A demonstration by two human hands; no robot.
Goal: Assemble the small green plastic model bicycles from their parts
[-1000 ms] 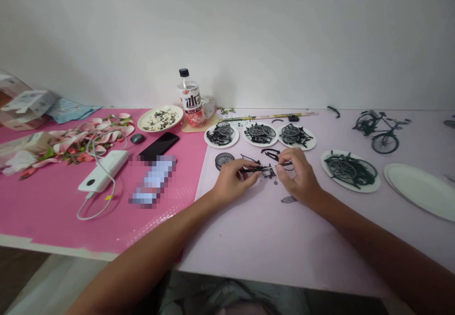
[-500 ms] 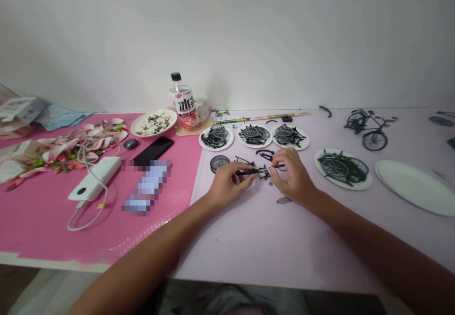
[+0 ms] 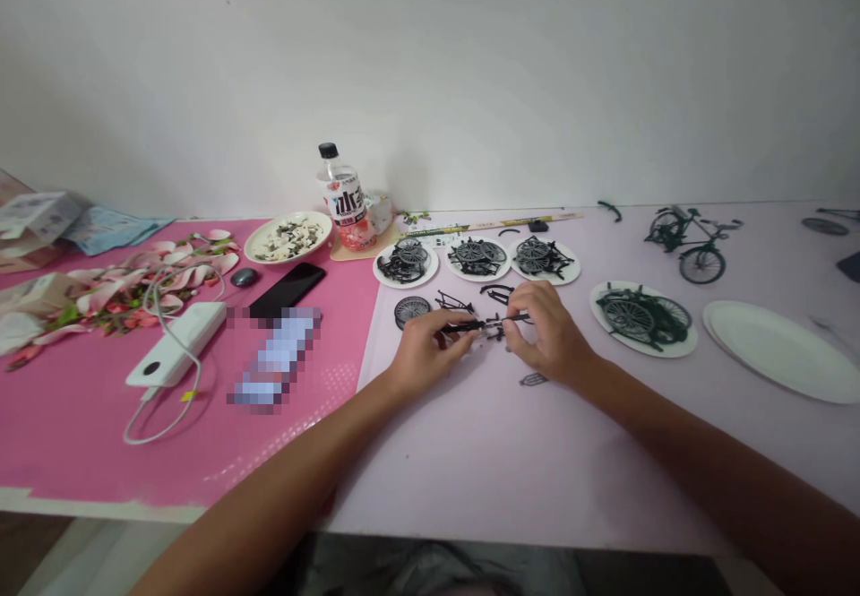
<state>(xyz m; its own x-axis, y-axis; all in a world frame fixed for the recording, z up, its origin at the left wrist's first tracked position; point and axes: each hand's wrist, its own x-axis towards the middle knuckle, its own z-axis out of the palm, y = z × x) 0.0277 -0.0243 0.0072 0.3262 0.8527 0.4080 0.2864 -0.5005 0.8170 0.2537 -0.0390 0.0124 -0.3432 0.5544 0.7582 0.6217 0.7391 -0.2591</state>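
My left hand [image 3: 434, 349] pinches a slim black piece [image 3: 460, 327] with a pale, shiny tip that points right. Just to its right, my right hand [image 3: 547, 332] is closed on a thin black rod-like part [image 3: 519, 317], its fingers covering most of it. The two held pieces meet or nearly meet; I cannot tell if they touch. Around the hands lie black model bicycle parts: a wheel [image 3: 411, 311], a frame piece [image 3: 451, 303], a curved part [image 3: 495, 293] and a small rack-like part [image 3: 534, 380].
Three small plates of black bicycle parts [image 3: 477, 258] stand behind the hands. To the right are a larger loaded plate [image 3: 600, 332], bare white plates [image 3: 783, 349] and an assembled model bicycle [image 3: 695, 242]. Leftward stand a bottle [image 3: 348, 211], a bowl [image 3: 252, 249], phone [image 3: 288, 291] and power bank [image 3: 178, 345].
The whole view has shifted slightly. Both hands keep nearly the same pose and hold, with only small movements of the fingers.
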